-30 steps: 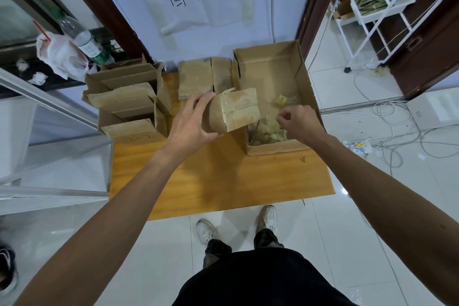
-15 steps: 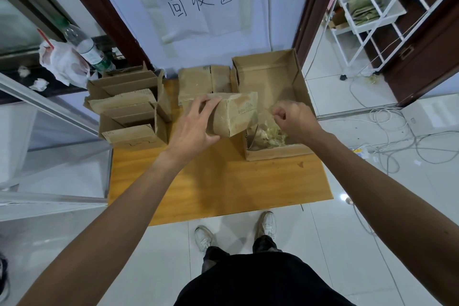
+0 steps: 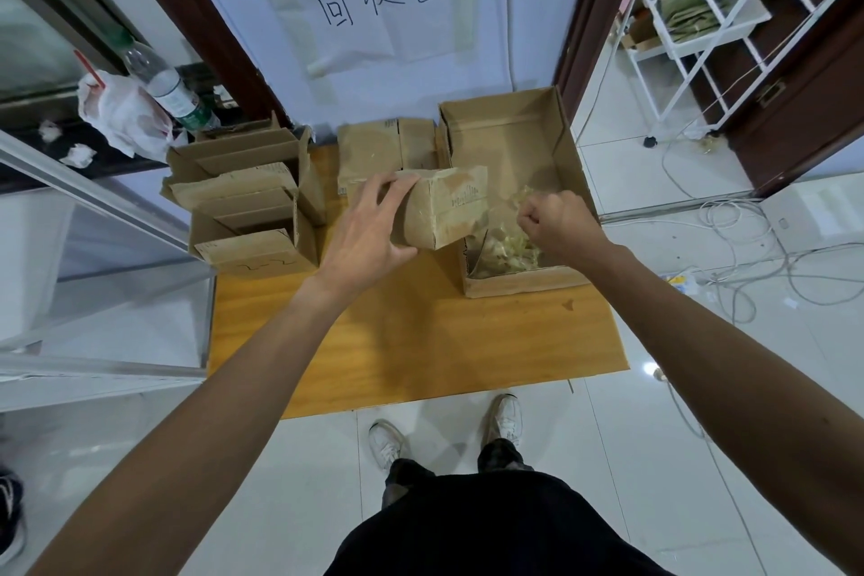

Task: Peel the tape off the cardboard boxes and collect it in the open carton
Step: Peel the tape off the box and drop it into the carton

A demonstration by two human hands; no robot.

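- Left hand point(image 3: 369, 229) grips the small cardboard box point(image 3: 444, 208): fingers over the top-left edge, thumb under the near edge. Box is lifted off the bench point(image 3: 421, 332), its right end overhanging the open carton point(image 3: 514, 286).
- Right hand point(image 3: 556, 225) is clenched above the carton, thumb against forefinger, apparently pinching a tape strip point(image 3: 518, 197) that runs off the box's right end.
- Peeled tape pile point(image 3: 507, 248) sits in the carton's near end; the far end shows bare cardboard.
- To do it well: pull the strip low and back along the box face, not straight up, so the paper layer doesn't tear off with it. Brace the box firmly with the left hand. Stay over the carton so the strip drops straight in.
- Sticky film will likely cling to the fingers; wipe it off against the pile.
- More boxes wait in the stack at left point(image 3: 248, 210), with flattened ones point(image 3: 383, 154) at the far edge.
- Hard to see: tape is clear, so the strip's length and attachment point are unclear. The box's underside and far face are hidden, so I can't tell if tape remains there.
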